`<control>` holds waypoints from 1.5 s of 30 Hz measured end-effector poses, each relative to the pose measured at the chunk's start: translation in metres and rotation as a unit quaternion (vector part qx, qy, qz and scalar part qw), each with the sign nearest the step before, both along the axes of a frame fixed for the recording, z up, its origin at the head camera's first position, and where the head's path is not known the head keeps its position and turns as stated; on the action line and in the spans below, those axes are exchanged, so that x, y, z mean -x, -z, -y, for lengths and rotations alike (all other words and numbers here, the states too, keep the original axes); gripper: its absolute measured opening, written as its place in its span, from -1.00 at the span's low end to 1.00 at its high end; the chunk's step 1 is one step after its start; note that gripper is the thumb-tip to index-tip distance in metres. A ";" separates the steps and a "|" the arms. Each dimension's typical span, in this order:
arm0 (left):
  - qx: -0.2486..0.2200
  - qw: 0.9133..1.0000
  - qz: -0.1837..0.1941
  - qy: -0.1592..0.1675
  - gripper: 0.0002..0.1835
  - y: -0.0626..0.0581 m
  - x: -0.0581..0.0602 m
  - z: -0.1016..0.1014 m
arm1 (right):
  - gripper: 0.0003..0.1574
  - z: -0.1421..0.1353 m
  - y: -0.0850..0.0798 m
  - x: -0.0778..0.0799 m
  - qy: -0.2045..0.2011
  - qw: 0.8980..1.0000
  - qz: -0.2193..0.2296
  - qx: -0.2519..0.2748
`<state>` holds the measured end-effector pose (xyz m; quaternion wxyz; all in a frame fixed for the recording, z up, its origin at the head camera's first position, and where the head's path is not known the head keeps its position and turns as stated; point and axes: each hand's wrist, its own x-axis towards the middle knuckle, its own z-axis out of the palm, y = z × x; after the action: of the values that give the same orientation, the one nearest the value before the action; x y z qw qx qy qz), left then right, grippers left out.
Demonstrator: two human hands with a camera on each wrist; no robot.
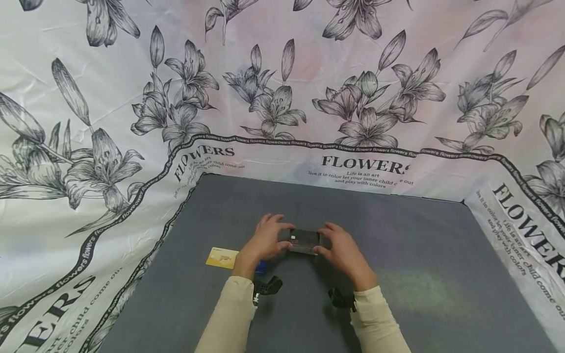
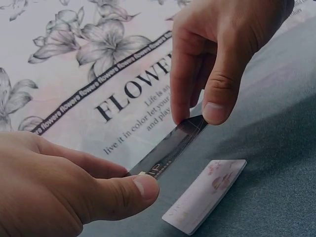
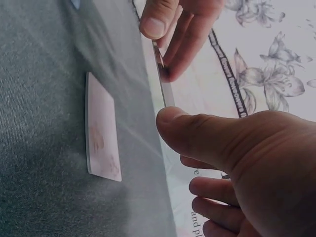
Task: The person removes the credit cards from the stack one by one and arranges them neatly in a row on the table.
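Observation:
Between my two hands a black card [image 1: 304, 239] with a small chip and "VIP" lettering is held above the grey table. My left hand [image 1: 264, 240] pinches one short end between thumb and fingers. The opposite end is gripped by my right hand [image 1: 346, 251], thumb on the near side. In the left wrist view the black card [image 2: 170, 150] is tilted, and a pale pink-and-white card [image 2: 205, 196] with a floral print lies on the table below it, apart from both hands. That pale card [image 3: 102, 131] also shows in the right wrist view.
Left of my left forearm a yellow card [image 1: 220, 257] lies on the grey table [image 1: 419, 255]. A blue card [image 1: 261, 267] beside it is mostly hidden by my left wrist. Flower-printed cloth [image 1: 273, 162] borders the table at the back and sides.

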<state>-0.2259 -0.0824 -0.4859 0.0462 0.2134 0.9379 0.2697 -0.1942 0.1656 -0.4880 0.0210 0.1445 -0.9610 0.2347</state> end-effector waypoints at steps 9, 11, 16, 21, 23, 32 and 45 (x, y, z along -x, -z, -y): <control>-0.007 1.000 -0.002 -0.001 -0.46 -0.001 -0.009 0.009 | -0.33 0.003 0.000 -0.007 -0.011 1.000 -0.004 0.000; -0.013 1.000 -0.001 0.000 -0.47 -0.001 -0.012 0.011 | -0.33 0.003 0.001 -0.008 -0.012 1.000 -0.005 0.004; -0.017 1.000 0.003 -0.005 -0.48 0.001 -0.018 0.014 | -0.34 0.005 0.005 -0.012 -0.019 1.000 -0.010 0.007; -0.021 1.000 0.004 -0.016 -0.48 0.004 -0.023 0.018 | -0.36 0.008 0.009 -0.014 -0.022 1.000 -0.015 0.017; -0.022 1.000 0.004 -0.021 -0.48 0.004 -0.026 0.020 | -0.35 0.009 0.010 -0.015 -0.024 0.999 -0.017 0.019; -0.023 0.999 0.014 -0.019 -0.49 0.009 -0.035 0.030 | -0.37 0.015 0.014 -0.023 -0.039 0.999 -0.023 0.006; -0.029 0.999 0.014 -0.025 -0.50 0.020 -0.042 0.044 | -0.42 0.027 0.021 -0.025 -0.055 0.997 -0.040 0.019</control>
<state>-0.1840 -0.1262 -0.5055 0.0465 0.1871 0.9340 0.3007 -0.1687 0.1386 -0.5086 0.0494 0.2063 -0.9454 0.2476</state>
